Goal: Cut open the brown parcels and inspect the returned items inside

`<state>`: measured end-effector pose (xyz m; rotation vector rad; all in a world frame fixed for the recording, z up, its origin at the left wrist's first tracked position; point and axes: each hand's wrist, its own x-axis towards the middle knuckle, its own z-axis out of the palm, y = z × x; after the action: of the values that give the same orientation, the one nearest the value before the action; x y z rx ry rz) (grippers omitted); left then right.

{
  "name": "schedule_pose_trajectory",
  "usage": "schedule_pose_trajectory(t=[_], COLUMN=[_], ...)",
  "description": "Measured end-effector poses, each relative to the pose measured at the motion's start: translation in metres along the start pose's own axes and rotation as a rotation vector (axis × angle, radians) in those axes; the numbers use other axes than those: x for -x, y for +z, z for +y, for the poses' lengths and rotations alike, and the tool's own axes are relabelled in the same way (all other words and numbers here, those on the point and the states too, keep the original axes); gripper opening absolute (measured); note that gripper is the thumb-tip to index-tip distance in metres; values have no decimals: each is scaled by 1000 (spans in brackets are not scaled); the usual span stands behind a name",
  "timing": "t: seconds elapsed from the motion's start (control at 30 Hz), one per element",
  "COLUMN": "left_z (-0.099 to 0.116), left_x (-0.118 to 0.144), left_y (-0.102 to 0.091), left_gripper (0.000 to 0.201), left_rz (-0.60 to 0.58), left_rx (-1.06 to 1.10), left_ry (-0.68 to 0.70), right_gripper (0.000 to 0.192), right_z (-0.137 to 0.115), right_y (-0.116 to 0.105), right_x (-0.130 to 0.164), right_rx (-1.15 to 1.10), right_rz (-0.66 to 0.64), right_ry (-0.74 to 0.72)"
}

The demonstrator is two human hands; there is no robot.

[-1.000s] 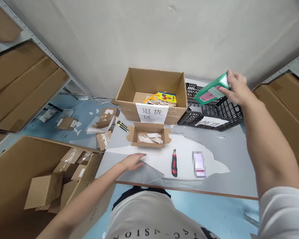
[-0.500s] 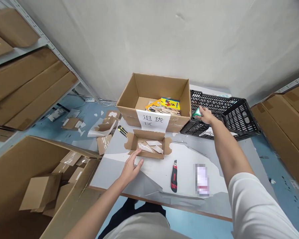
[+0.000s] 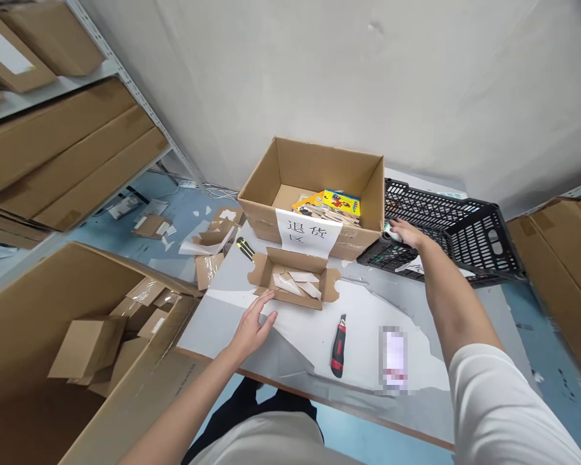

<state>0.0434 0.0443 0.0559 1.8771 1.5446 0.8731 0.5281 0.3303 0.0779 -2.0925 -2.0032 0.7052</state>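
Observation:
My right hand reaches into the near left corner of a black plastic crate and grips a small green box, which is mostly hidden by my fingers and the crate wall. My left hand lies flat and open on the white table. Its fingertips touch the front edge of a small open cardboard box that holds white paper scraps.
A large open carton with a paper label and colourful items stands behind the small box. On the table lie a red utility knife, a yellow-black knife and a blurred white item. A floor carton holds small boxes.
My right hand brought the green box down from above the crate into the crate's near left corner. My left hand slid forward to the small cardboard box.

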Motion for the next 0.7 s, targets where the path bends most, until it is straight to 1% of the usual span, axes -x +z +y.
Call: schedule_pose_trajectory(t=[0.1, 0.2, 0.27, 0.33, 0.4, 0.43, 0.47, 0.5, 0.53, 0.57, 0.6, 0.63, 0.67, 0.7], left_z=[1, 3, 4, 2, -5, -10, -17, -25, -34, -43, -52, -59, -65, -70], left_x=[-2, -1, 2, 7, 12, 14, 14, 13, 10, 6, 0, -7, -14, -21], left_y=[-2, -4, -5, -7, -6, -5, -3, 0, 2, 5, 8, 11, 13, 15], left_gripper=[40, 40, 41, 41, 43, 45, 49, 54, 61, 69, 71, 71, 71, 72], left_rz=[22, 45, 57, 65, 79, 101, 136, 177, 230, 259, 255, 202, 173, 155], left_rx=[-2, 5, 17, 36, 66, 94, 136, 195, 278, 379, 493, 618, 663, 694], left_ry=[8, 6, 2, -3, -25, -56, -109, -187, -292, -422, -569, -693, -735, -743], right_gripper=[68, 73, 71, 68, 64, 62, 61, 60, 60, 57, 50, 41, 35, 31], right_z=[-8, -16, -26, -42, -64, -75, -87, -99, -110, -121, -131, -141, -150, -159], right_y=[0, -4, -9, -9, 3, 14, 30, 50, 72, 95, 119, 140, 160, 176], right_x=[16, 34, 48, 68, 94, 109, 125, 141, 157, 173, 187, 199, 209, 217], right_rx=[20, 22, 14, -12, -77, -136, -219, -331, -475, -654, -855, -1043, -1097, -1126], right_rz=[91, 223, 358, 560, 783, 850, 873, 869, 847, 795, 669, 519, 447, 403], right_ry=[6, -12, -54, -138, -231, -269, -293, -288, -247, -167, -71, 23, 56, 67])
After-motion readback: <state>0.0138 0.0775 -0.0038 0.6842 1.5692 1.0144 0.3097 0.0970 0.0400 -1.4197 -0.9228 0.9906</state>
